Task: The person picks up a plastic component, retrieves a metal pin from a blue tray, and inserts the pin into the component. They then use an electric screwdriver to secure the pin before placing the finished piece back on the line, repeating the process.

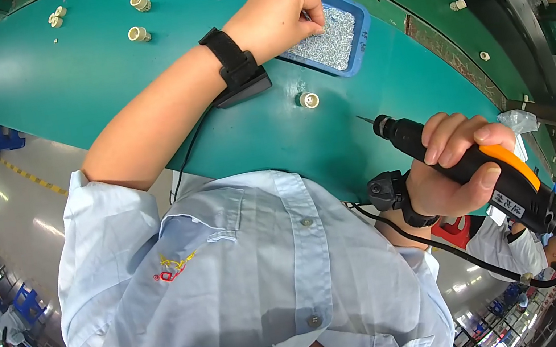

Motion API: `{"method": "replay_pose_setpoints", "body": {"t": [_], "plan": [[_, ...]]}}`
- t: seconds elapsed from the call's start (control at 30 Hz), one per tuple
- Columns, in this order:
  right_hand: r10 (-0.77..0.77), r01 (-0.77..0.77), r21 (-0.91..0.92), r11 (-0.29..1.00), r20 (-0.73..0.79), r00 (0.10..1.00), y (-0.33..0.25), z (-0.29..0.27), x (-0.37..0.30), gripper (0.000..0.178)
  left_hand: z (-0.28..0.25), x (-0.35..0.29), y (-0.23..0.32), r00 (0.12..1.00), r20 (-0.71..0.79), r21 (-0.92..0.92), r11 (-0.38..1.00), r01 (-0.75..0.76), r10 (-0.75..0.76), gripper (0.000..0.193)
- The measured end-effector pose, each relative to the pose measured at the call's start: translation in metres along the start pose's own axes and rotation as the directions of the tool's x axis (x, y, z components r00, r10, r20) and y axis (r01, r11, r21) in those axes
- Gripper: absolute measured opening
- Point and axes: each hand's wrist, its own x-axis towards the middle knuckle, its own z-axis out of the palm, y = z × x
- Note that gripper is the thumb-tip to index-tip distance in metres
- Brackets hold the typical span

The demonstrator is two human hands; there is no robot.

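My left hand [278,20] reaches over a blue plastic tray [360,38] filled with small silvery screws [330,43]. Its thumb and fingertips are pinched together just above the screws; whatever they hold, if anything, is too small to make out. In my right hand [457,165] is a black and orange electric screwdriver [407,133], its thin bit pointing left across the bench. A short cream cylindrical fitting [310,100] stands on the green bench top between the tray and my body, apart from the bit and both hands.
Two similar fittings [138,33] stand at the far left, near a cluster of small white pieces [57,18]. More white pieces [458,5] lie on the green ledge behind the tray. A cable [453,254] runs from the screwdriver past my right wrist. A co-worker [503,246] is at the right.
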Motion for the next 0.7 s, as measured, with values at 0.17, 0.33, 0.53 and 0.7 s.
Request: {"method": "replay_pose_setpoints", "body": {"t": [0.17, 0.33, 0.53, 0.7], "plan": [[0.047, -0.046, -0.026, 0.999, 0.014, 0.999, -0.003, 0.002, 0.006, 0.038, -0.001, 0.000, 0.003, 0.981, 0.044, -0.287, 0.939, 0.192, -0.187, 0.011], [0.104, -0.101, -0.095, 0.990, 0.027, 0.994, -0.004, 0.008, 0.013, 0.048, 0.000, -0.012, 0.014, 0.967, -0.050, -0.595, 0.785, 0.172, -0.250, 0.011], [0.110, -0.111, 0.029, 0.993, 0.045, 0.993, -0.004, 0.014, 0.016, 0.057, -0.010, -0.050, 0.054, 0.974, 0.044, -0.518, 0.828, 0.214, -0.224, 0.012], [0.033, -0.083, 0.309, 0.948, 0.164, 0.986, -0.004, 0.014, 0.018, 0.055, 0.005, -0.086, 0.057, 0.957, 0.105, -0.579, 0.766, 0.280, -0.270, 0.011]]}}
